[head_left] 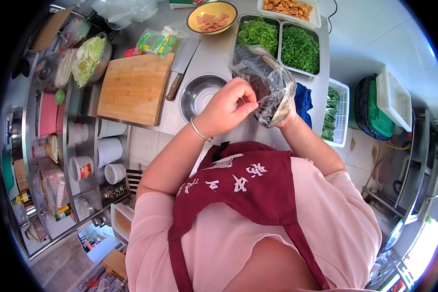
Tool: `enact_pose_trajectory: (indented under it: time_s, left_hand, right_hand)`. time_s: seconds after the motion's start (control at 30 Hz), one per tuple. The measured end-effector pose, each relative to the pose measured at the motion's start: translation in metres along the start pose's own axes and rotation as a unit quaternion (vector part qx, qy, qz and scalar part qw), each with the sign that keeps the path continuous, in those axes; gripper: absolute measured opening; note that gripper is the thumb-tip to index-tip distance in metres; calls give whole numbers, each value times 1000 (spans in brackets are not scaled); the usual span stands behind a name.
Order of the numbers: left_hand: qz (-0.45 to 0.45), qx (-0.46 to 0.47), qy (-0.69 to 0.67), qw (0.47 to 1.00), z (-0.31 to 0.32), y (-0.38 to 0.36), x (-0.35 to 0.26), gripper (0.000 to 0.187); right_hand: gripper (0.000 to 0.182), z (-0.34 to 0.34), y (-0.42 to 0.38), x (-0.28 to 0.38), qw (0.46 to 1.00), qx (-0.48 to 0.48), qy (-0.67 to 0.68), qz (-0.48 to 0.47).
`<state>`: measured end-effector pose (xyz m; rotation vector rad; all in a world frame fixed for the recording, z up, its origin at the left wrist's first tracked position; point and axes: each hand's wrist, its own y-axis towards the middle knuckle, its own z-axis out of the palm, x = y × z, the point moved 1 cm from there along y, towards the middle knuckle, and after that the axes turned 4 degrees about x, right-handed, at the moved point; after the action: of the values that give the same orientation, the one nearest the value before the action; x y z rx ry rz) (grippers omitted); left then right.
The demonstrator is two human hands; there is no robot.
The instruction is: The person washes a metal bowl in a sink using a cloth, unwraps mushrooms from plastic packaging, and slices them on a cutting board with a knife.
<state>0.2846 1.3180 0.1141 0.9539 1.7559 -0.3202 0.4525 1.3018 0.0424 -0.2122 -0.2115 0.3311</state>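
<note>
A clear, crinkled plastic bag [265, 80] with dark brown contents is held up over the steel counter; the kind of contents I cannot make out. My right hand [288, 117] grips the bag from its right side and below, its fingers mostly hidden behind it. At the bag's near left side, my left hand [233, 102], with a bangle at the wrist, pinches the plastic between thumb and fingers. Just below and left of that hand stands a steel bowl [192, 100], partly covered by it. A cleaver [175, 85] lies between the bowl and a wooden cutting board [134, 90].
Steel trays of chopped greens [301, 51] stand behind the bag, near a tray of orange-brown food [287, 9]. A yellow bowl [212, 30] holds pinkish slices. Dark blue cloth [303, 104] and a white basket of green vegetables [344, 114] are on the right; shelves with tubs [109, 150] stand left.
</note>
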Motion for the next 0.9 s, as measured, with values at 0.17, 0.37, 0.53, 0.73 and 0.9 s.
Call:
enact_pose_trajectory:
  time_s: [0.17, 0.37, 0.53, 0.73, 0.9]
  left_hand:
    - [-41, -2, -58, 997, 2, -6, -6, 7]
    - [-100, 0, -219, 971, 4, -11, -18, 6]
    - [-88, 68, -61, 992, 16, -9, -39, 3]
    - [148, 132, 171, 965, 14, -7, -67, 13]
    - [140, -110, 179, 968, -23, 4, -87, 25]
  right_hand:
    - [39, -3, 1, 3, 1000, -1, 2, -7]
    - [41, -24, 4, 7, 999, 13, -10, -42]
    - [44, -10, 7, 8, 996, -4, -29, -88]
    - [54, -6, 8, 19, 994, -2, -57, -98]
    - [61, 4, 5, 24, 990, -22, -104, -96]
